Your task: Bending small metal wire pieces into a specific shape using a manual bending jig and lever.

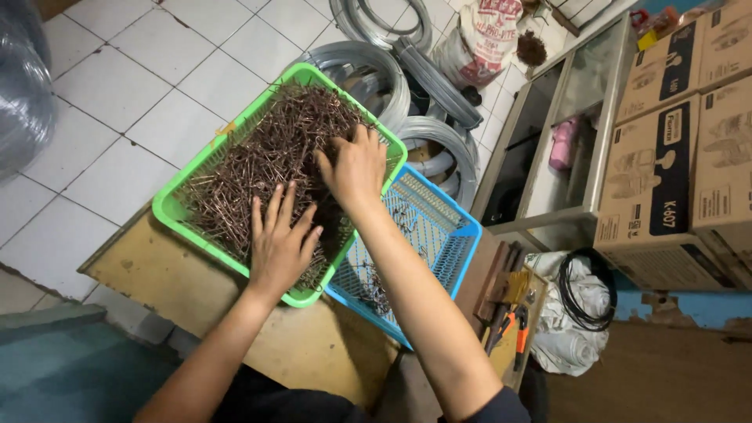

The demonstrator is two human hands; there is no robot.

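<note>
A green plastic basket [205,160] heaped with rusty brown nails [262,153] sits on a worn wooden table [157,270]. My left hand [280,239] lies flat on the nails near the basket's near corner, fingers spread. My right hand [356,168] digs into the pile at the basket's right side, its fingers curled among the nails. A blue plastic basket [446,227] lies partly under the green one to the right, with a few nails in its bottom; my right forearm crosses over it.
Coils of grey wire [376,70] lie on the white tiled floor beyond the baskets. A metal-framed glass cabinet [548,157] and stacked cardboard boxes [674,157] stand at right. Pliers with orange handles [513,325] and a black cable coil [587,290] lie near the table's right edge.
</note>
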